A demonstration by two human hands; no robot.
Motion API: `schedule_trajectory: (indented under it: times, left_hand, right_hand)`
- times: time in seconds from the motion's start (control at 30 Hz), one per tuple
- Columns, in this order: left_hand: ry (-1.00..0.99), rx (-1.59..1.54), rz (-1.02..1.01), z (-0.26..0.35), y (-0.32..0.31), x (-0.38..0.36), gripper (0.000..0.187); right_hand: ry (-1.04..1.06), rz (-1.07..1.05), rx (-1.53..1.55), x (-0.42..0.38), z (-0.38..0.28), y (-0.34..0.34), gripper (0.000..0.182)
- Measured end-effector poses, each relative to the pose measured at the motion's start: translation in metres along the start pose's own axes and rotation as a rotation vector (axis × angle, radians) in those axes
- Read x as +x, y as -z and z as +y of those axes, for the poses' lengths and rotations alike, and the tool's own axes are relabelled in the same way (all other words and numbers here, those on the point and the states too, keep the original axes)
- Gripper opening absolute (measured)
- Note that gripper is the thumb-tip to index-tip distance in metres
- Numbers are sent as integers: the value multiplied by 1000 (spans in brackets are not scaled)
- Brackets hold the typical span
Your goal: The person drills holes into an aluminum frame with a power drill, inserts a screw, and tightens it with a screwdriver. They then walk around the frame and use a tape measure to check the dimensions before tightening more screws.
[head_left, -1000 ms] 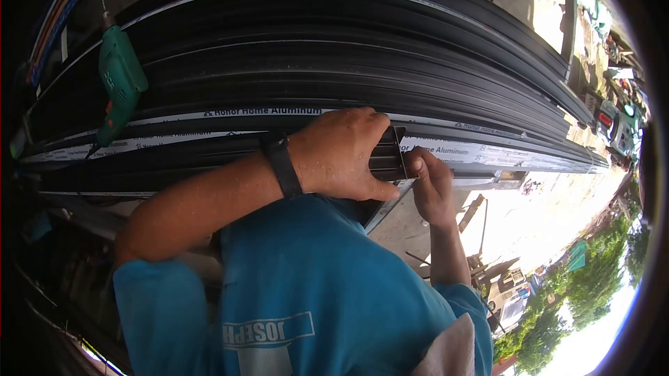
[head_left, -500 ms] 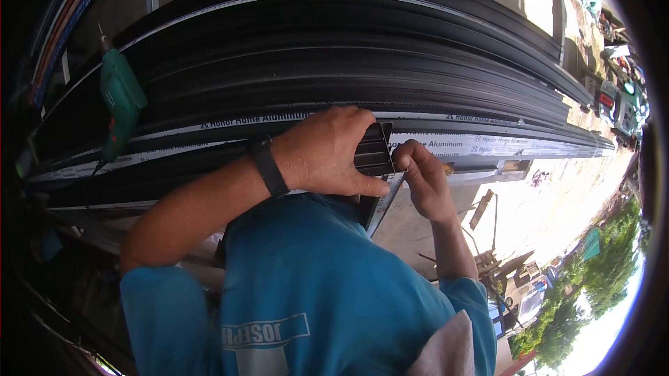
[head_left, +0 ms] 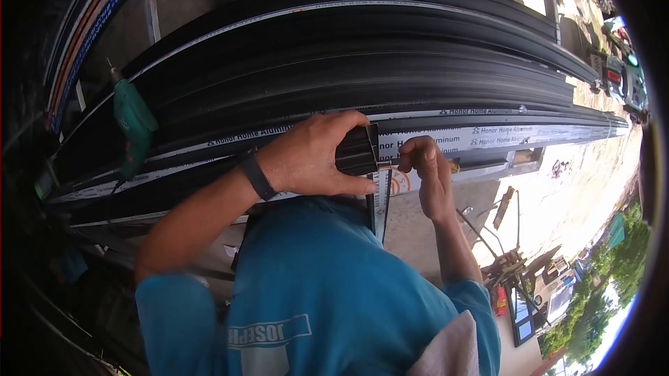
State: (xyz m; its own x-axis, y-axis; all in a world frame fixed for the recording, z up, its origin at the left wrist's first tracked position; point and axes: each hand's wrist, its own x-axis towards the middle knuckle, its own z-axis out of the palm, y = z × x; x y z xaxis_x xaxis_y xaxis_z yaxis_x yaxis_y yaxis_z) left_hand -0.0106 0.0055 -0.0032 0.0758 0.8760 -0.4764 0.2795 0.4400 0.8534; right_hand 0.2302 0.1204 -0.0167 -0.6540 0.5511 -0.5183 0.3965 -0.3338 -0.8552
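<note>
A short black profile piece (head_left: pixel 356 154) is under my left hand (head_left: pixel 317 156), whose fingers and thumb wrap round it. Beside its right end, my right hand (head_left: pixel 428 170) is closed on a thin tool (head_left: pixel 390 163); its tip reaches the profile's edge, and most of it is hidden by the fingers. A flat strip with ruler-like markings (head_left: pixel 380 202) extends below the profile towards my blue shirt. Both hands are over long bars labelled Honor Home Aluminum (head_left: pixel 502 132).
A green drill (head_left: pixel 132 114) lies on the long black bars (head_left: pixel 348 69) at the left. Blue-and-orange strips (head_left: pixel 104 20) stand at the upper left. A red-and-green machine (head_left: pixel 622 78) is at the right, with metal frames (head_left: pixel 512 264) lower down.
My right hand's fingers have changed position beside the profile's end, and the marked strip looks more upright. The view has shifted slightly; the profile remains in my left hand.
</note>
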Motion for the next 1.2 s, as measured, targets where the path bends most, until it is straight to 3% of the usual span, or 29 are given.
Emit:
schedule_trajectory:
  times: [0.07, 0.1, 0.17, 0.27, 0.43, 0.53, 0.63, 0.73, 0.93, 1.1, 1.2]
  left_hand:
    - [38, -39, -13, 4, 1, -1, 85]
    - [8, -12, 15, 2, -1, -1, 84]
    - [-58, 43, 63, -6, -8, -2, 83]
    - [-8, 24, -20, 2, -2, 0, 85]
    - [1, 80, -23, 6, -3, -1, 86]
    - [3, 145, 62, 20, -8, -4, 83]
    - [-71, 264, 158, 44, -13, -5, 71]
    - [-134, 426, 164, 58, -19, 1, 55]
    - [-48, 467, 190, 60, -39, 17, 28]
    - [-48, 507, 328, 62, -55, 16, 17]
    - [-39, 493, 373, 63, -59, 16, 14]
  right_hand:
    - [96, 81, -388, -14, 13, 33, 25]
    - [137, 73, -621, -21, 19, 48, 25]
    - [209, 64, -1089, -36, 32, 76, 40]
    - [243, 69, -1248, -47, 68, 102, 57]
    - [193, 109, -1262, -47, 116, 121, 59]
    - [217, 99, -1262, -40, 138, 132, 40]
    - [206, 20, -1227, -52, 119, 145, 33]
    - [57, -76, -1129, -78, 75, 170, 32]
    - [273, 150, -809, -89, -2, 180, 54]
    - [514, 179, -820, -51, -5, 166, 41]
    - [532, 211, -862, -36, -5, 156, 40]
